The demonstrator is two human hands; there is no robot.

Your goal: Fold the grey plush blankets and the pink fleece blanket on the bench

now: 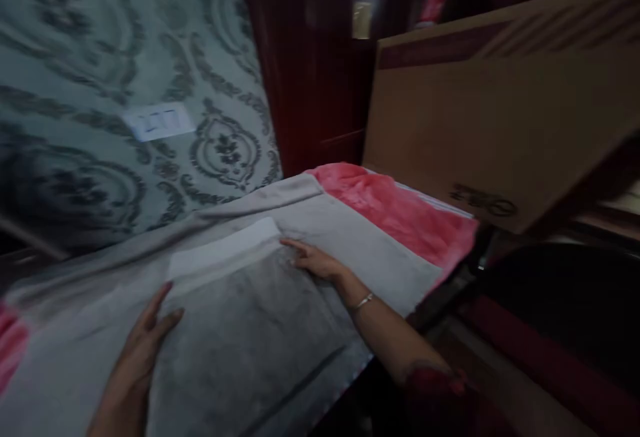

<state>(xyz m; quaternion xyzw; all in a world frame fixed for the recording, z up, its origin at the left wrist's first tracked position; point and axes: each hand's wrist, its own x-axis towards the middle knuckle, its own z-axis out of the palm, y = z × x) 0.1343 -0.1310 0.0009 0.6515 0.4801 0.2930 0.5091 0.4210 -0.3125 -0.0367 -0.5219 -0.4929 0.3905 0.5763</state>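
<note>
A grey piece of clothing with a pale band along its upper edge [250,310] lies flat in front of me; it looks like a skirt or trousers, but I cannot tell which. Beneath it a light grey cloth [370,237] is spread. My left hand [137,350] is at the garment's left edge, thumb and forefinger apart, near the end of the pale band. At the band's right end rests my right hand [317,262], its forefinger stretched out and the other fingers slightly bent on the fabric. Neither hand visibly grips anything.
Fluffy pink fabric [400,210] shows under the grey cloth on the right. Behind it a large cardboard box [480,104] stands tilted. A patterned wall [200,77] with a white paper label [163,122] and a dark red door [315,57] close off the back.
</note>
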